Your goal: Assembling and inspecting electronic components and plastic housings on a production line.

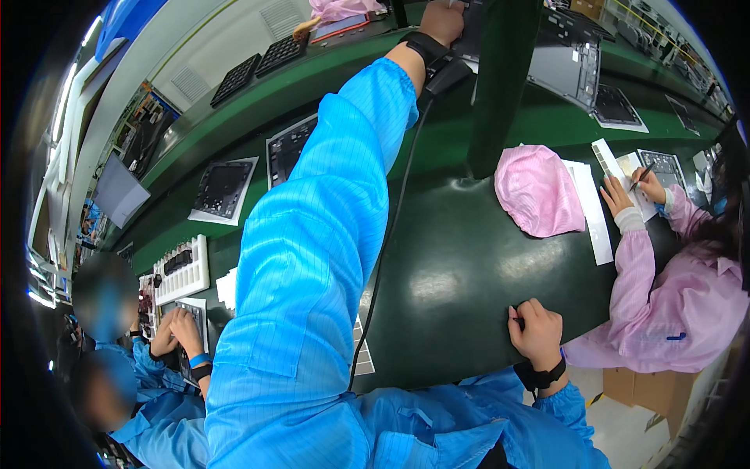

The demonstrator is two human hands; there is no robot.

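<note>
My left arm, in a blue striped sleeve, stretches far forward across the green bench. At the top edge my left hand [443, 23] is beside a dark flat part [470, 31]; its fingers are partly cut off, so its grip is unclear. A black wrist strap [428, 51] circles that wrist, and a black cord [396, 211] runs back along the arm. My right hand [537, 332] rests on the near edge of the green bench top [445, 313], its fingers curled in. A small dark spot shows by its thumb; whatever it holds, if anything, is hidden. It wears a black wristband [541, 377].
A green post [504, 86] rises ahead. A pink cloth cap [537, 191] lies beside white paper strips [590, 211]. At right a person in pink [664, 313] holds a pen; at left people in blue work near a white tray [187, 273]. Dark panels [224, 190] lie on paper.
</note>
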